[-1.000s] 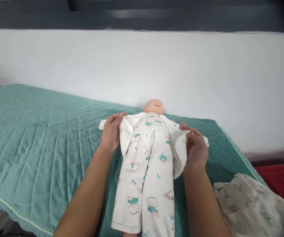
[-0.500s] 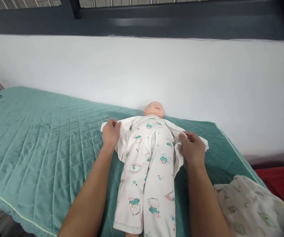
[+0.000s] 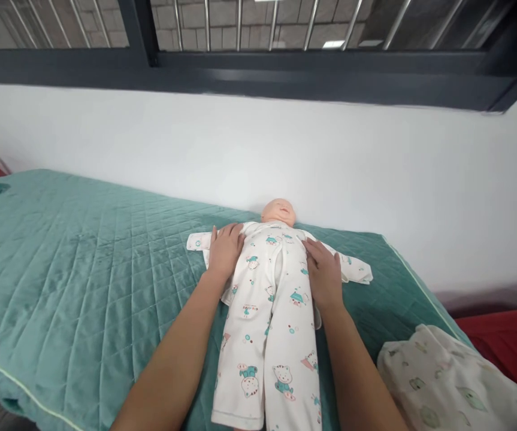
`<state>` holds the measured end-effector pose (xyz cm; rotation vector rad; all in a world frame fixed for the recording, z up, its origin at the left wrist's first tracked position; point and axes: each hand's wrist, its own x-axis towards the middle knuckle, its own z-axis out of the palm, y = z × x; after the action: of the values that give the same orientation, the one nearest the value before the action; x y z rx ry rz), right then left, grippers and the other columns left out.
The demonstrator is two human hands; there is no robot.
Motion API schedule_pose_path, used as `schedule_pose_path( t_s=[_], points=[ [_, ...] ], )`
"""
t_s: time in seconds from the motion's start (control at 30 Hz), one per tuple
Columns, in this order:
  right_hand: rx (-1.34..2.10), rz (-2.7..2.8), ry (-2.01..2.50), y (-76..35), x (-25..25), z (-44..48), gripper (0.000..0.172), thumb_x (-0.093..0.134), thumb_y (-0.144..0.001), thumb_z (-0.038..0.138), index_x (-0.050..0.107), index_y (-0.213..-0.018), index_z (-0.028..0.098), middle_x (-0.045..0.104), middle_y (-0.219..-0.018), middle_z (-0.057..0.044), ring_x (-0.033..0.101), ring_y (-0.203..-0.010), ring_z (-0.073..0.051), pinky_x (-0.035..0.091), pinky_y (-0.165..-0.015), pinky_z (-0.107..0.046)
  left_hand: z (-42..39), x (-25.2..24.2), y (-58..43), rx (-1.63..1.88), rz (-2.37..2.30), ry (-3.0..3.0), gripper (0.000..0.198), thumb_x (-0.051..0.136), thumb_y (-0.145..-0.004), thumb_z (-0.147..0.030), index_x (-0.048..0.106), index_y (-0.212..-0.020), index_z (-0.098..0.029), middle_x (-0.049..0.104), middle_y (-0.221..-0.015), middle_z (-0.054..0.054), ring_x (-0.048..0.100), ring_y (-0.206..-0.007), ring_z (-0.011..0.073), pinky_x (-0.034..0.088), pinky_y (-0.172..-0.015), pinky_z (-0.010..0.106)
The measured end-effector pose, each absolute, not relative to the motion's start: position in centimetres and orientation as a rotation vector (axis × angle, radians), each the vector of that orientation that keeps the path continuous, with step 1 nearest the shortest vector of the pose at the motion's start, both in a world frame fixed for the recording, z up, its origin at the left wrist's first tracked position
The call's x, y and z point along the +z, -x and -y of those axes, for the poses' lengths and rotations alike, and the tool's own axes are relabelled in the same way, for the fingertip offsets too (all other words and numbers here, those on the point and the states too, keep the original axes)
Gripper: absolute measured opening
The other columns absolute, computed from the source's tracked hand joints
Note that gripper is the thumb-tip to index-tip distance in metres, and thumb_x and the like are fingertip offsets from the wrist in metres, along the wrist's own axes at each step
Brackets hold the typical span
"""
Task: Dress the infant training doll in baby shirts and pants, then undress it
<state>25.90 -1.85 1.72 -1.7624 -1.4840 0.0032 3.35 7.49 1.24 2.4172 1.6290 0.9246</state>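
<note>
Plainly, the head view shows both hands flat on a doll's (image 3: 278, 211) printed sleepsuit (image 3: 269, 323). The left hand (image 3: 226, 246) and the right hand (image 3: 324, 276) each press palm-down on a front flap. Each grip is wide, with the fingers stretched out and closed on nothing. The sleepsuit's front opening runs between the two grips, and its sleeves (image 3: 356, 272) spread outward past them on the teal quilted bed (image 3: 82, 251). The doll's head lies just beyond the grips, close against the wall (image 3: 375, 179). A crumpled cloth (image 3: 442, 377) lies well behind the right grip.

Because the palms only press and pinch nothing, the flaps may slide or spring apart if the pressure eases. An uneven push could bunch fabric under one palm or skew the front edges. A shove away from the body would likely knock the head against the wall.
</note>
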Motion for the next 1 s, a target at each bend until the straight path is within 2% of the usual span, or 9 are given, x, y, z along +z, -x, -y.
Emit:
schedule_pose_path(
  t_s=[0.07,0.13,0.3,0.47,0.57,0.67,0.77,0.9,1.0],
  points=[
    [-0.037,1.477,1.848,-26.1,1.6,1.5,0.045,0.032,-0.093,0.028,0.061,-0.127,0.031,0.056,-0.143,-0.003,0.039,-0.140,-0.027,0.004,-0.114,-0.069,-7.7,1.4,-3.4,0.904,-1.677,-2.425,0.036,0.036,-0.100,-0.031,0.054,-0.130,-0.022,0.061,-0.132,0.009,0.053,-0.123,0.0252,0.020,-0.117,0.049],
    [-0.025,1.463,1.897,-26.4,1.6,1.0,0.046,0.032,-0.093,0.028,0.059,-0.130,0.033,0.052,-0.146,-0.002,0.036,-0.142,-0.029,0.001,-0.110,-0.074,-8.0,1.5,-3.5,0.880,-1.718,-2.421,0.034,0.038,-0.099,-0.029,0.056,-0.127,-0.022,0.064,-0.127,0.010,0.055,-0.119,0.0263,0.026,-0.113,0.047],
    [-0.047,1.462,2.004,-26.7,1.9,-0.6,0.046,0.033,-0.092,0.026,0.060,-0.129,0.032,0.057,-0.141,-0.005,0.046,-0.131,-0.028,0.010,-0.110,-0.071,-8.9,1.8,-3.3,0.912,-1.831,-2.244,0.034,0.041,-0.095,-0.020,0.058,-0.124,-0.022,0.067,-0.122,0.011,0.058,-0.116,0.0257,0.035,-0.101,0.041],
    [-0.103,1.548,2.155,-28.3,3.2,-2.1,0.043,0.036,-0.092,0.021,0.068,-0.120,0.022,0.068,-0.123,-0.012,0.058,-0.115,-0.028,0.026,-0.110,-0.054,-9.7,1.8,-1.7,0.902,-1.870,-2.169,0.034,0.040,-0.094,-0.020,0.059,-0.122,-0.024,0.068,-0.121,0.009,0.062,-0.111,0.0253,0.040,-0.092,0.037],
    [-0.035,1.542,2.200,-30.5,3.8,-2.5,0.038,0.043,-0.087,0.017,0.074,-0.108,0.020,0.071,-0.117,-0.014,0.062,-0.109,-0.029,0.036,-0.103,-0.046,-9.9,1.6,-0.4,0.886,-1.878,-2.141,0.032,0.042,-0.094,-0.022,0.060,-0.120,-0.026,0.069,-0.121,0.007,0.063,-0.109,0.0244,0.042,-0.087,0.034],
    [0.060,1.522,2.229,-32.6,3.8,-2.6,0.036,0.044,-0.084,0.017,0.076,-0.100,0.020,0.073,-0.113,-0.012,0.065,-0.103,-0.028,0.045,-0.091,-0.039,-9.8,1.3,0.4,0.897,-1.853,-2.140,0.031,0.043,-0.094,-0.024,0.061,-0.119,-0.027,0.070,-0.119,0.005,0.063,-0.110,0.0243,0.041,-0.091,0.035],
    [0.092,1.540,2.184,-33.4,3.5,-2.6,0.037,0.042,-0.085,0.018,0.076,-0.101,0.021,0.073,-0.112,-0.009,0.066,-0.103,-0.026,0.048,-0.087,-0.036,-9.8,1.0,0.6,0.914,-1.823,-2.145,0.030,0.043,-0.094,-0.025,0.062,-0.117,-0.027,0.072,-0.113,0.005,0.063,-0.110,0.0246,0.037,-0.098,0.038],
    [0.022,1.585,2.074,-31.9,4.7,-2.7,0.035,0.043,-0.083,0.014,0.075,-0.096,0.016,0.070,-0.115,-0.011,0.060,-0.115,-0.026,0.042,-0.100,-0.037,-9.9,0.8,0.5,0.925,-1.796,-2.141,0.029,0.043,-0.095,-0.028,0.063,-0.117,-0.026,0.072,-0.115,0.006,0.061,-0.113,0.0240,0.034,-0.103,0.040],
    [-0.036,1.611,1.958,-28.6,7.0,-3.2,0.034,0.045,-0.084,0.016,0.072,-0.104,0.018,0.065,-0.123,-0.010,0.057,-0.119,-0.024,0.039,-0.106,-0.037,-10.0,0.7,0.5,0.922,-1.799,-2.144,0.030,0.043,-0.096,-0.030,0.063,-0.117,-0.025,0.071,-0.116,0.006,0.061,-0.113,0.0243,0.034,-0.102,0.040]
  ],
)
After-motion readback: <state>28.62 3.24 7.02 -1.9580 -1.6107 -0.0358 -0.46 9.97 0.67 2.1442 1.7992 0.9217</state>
